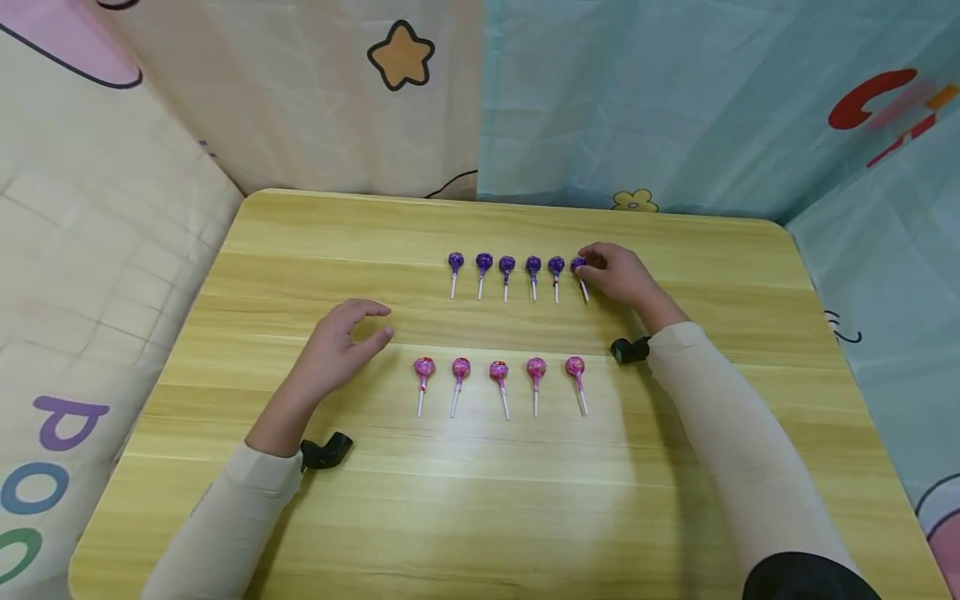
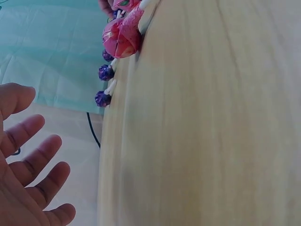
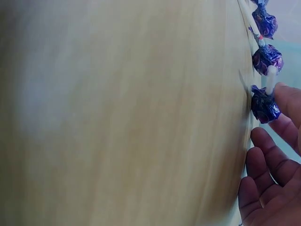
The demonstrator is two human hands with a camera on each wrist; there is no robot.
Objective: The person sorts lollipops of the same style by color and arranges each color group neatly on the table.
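My right hand [image 1: 617, 273] pinches the purple lollipop [image 3: 265, 106] at the right end of the far row, thumb and forefinger at its wrapped head. That lollipop's stick slants toward the near right in the head view. To its left lie several more purple lollipops [image 1: 507, 265], heads away from me. Off to the left, my left hand [image 1: 341, 346] hovers over the table with fingers spread and nothing in them. Beside it, a nearer row of several pink lollipops [image 1: 498, 372] lies with sticks toward me; one pink lollipop [image 2: 123, 38] shows large in the left wrist view.
Both rows lie on a light wood-grain table [image 1: 450, 517]. Printed curtains [image 1: 637, 100] hang along its far edge and sides. A black wrist camera [image 1: 326, 452] sits at the left sleeve, another black camera [image 1: 630, 350] at the right.
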